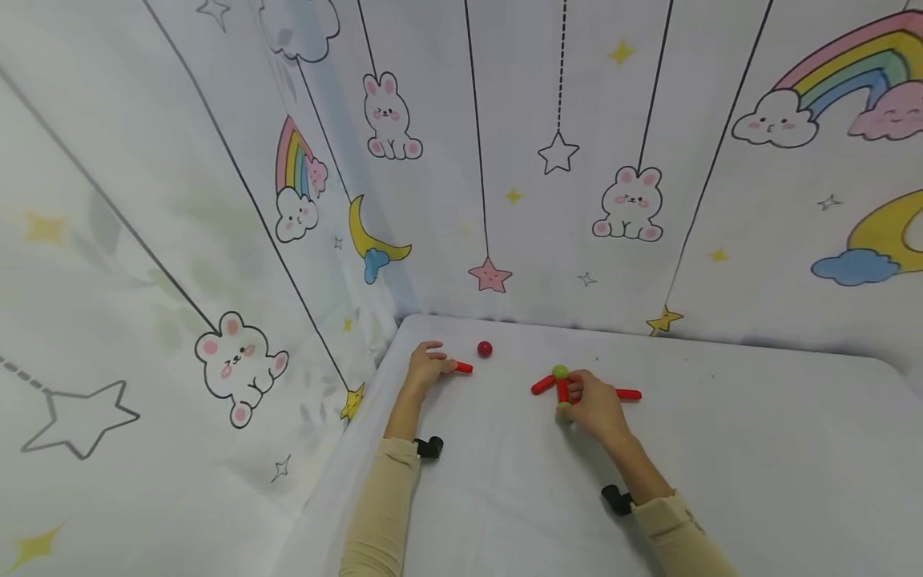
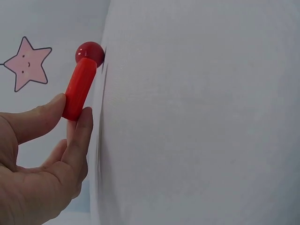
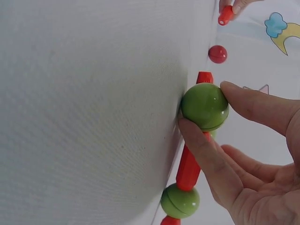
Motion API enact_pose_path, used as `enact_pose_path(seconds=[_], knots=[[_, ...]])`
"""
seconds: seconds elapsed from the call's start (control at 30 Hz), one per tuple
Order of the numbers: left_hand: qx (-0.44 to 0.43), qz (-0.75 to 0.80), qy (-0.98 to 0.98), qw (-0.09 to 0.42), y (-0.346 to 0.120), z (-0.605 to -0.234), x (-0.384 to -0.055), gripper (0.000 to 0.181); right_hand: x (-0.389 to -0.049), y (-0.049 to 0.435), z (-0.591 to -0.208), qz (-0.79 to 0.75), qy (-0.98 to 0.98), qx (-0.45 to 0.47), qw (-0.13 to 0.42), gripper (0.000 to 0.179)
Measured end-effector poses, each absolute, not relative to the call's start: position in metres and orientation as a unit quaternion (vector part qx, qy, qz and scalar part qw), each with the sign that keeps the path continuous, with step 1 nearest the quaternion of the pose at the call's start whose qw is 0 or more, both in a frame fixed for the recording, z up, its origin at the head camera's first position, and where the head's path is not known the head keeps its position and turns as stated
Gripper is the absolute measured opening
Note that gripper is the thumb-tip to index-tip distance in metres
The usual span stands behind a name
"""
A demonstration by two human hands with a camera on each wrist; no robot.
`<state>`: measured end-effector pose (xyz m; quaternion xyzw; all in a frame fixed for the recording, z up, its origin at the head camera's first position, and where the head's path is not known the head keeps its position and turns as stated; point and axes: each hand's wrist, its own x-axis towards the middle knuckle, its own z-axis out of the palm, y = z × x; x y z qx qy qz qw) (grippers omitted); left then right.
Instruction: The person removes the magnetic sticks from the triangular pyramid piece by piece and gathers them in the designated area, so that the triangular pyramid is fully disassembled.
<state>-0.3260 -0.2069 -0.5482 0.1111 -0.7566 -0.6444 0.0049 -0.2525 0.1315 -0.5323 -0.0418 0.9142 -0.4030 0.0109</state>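
My left hand [image 1: 427, 367] pinches one end of a red rod [image 2: 79, 89] between thumb and fingers, its other end pointing away. Beyond that rod is a loose red ball [image 1: 485, 349], which the rod's tip overlaps in the left wrist view. My right hand [image 1: 597, 405] grips a green ball [image 3: 205, 107] between thumb and index finger. From this ball a red rod [image 3: 189, 168] runs to another green ball [image 3: 180, 200]. A further green ball [image 1: 560, 372] tops the joined piece in the head view, with a red rod [image 1: 543, 385] slanting off its left side.
Another red rod end [image 1: 629, 394] sticks out to the right behind my right hand. The white-covered table [image 1: 505, 481] meets a hanging cloth [image 1: 447, 200] printed with rabbits, stars and rainbows at its back and left. Black wrist cameras sit on both forearms.
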Motion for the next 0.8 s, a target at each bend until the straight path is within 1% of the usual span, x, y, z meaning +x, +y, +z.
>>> enact_pose_path(seconds=[0.2, 0.33, 0.43, 0.6, 0.8], knots=[[0.110, -0.654, -0.749, -0.003, -0.2072, -0.5495, -0.3313, 0.062, -0.2515, 0.1328, -0.5302, -0.410, 0.911, -0.046, 0.006, 0.063], [0.112, -0.639, -0.761, -0.014, -0.2076, -0.5501, -0.3306, 0.061, -0.2503, 0.1322, -0.5303, -0.410, 0.911, -0.038, 0.022, 0.064], [0.115, -0.628, -0.770, -0.009, -0.2066, -0.5502, -0.3300, 0.059, -0.2503, 0.1322, -0.5308, -0.410, 0.911, -0.038, 0.026, 0.065], [0.109, -0.607, -0.787, -0.005, -0.2057, -0.5500, -0.3295, 0.057, -0.2500, 0.1343, -0.5316, -0.407, 0.912, -0.047, 0.016, 0.065], [0.109, -0.573, -0.812, 0.001, -0.2060, -0.5525, -0.3333, 0.052, -0.2488, 0.1326, -0.5296, -0.405, 0.913, -0.048, 0.009, 0.059]])
